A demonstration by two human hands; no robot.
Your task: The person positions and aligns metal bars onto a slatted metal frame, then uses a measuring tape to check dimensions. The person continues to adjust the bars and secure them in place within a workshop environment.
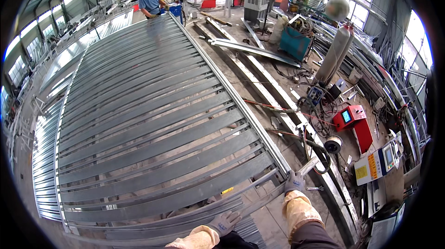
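A large frame of grey metal slats (pixel 153 161) stretches away in front of me, edged on the right by a long metal rail (pixel 236 96). My right hand (pixel 294 181), in a grey work glove with a tan cuff, is closed round the near right corner of this frame. A short pale flat bar (pixel 308 166) juts out just past its fingers; whether the hand touches it I cannot tell. My left hand (pixel 225 222), gloved alike, lies with fingers stretched out on the near edge, beside a bundle of thin metal strips (pixel 185 226).
Long metal beams (pixel 273 96) lie right of the frame, with cables and a wire spool (pixel 333 144) near them. A wrench (pixel 315 188), a red machine (pixel 350 117), a white control box (pixel 378 163) and gas cylinders (pixel 334 54) stand right. A person (pixel 150 3) is at the far end.
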